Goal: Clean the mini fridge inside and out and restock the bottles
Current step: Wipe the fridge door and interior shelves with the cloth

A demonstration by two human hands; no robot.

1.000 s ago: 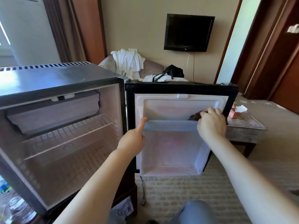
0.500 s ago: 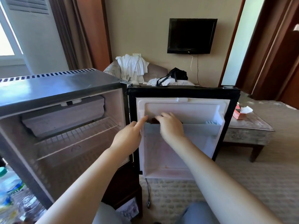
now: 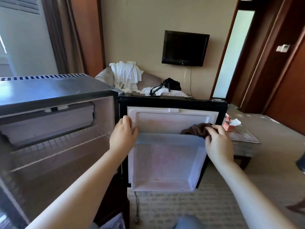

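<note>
The mini fridge (image 3: 49,93) stands open on the left, its inside showing a wire shelf (image 3: 54,146) and no bottles. Its door (image 3: 173,101) swings out to the right, white liner facing me, with a clear door shelf (image 3: 168,139) across the middle. My left hand (image 3: 123,134) grips the liner's left edge by the hinge side. My right hand (image 3: 217,142) holds a dark brown cloth (image 3: 196,129) at the right end of the door shelf, pressed against the liner.
A low table (image 3: 244,138) with a red tissue box (image 3: 229,124) stands just behind the door on the right. An armchair (image 3: 148,80) piled with white towels and a black bag sits at the back wall under a TV. Carpet lies below the door.
My right hand has swept the cloth from the left end of the door shelf back to its right end. My left hand has closed on the liner's edge. The camera has moved closer.
</note>
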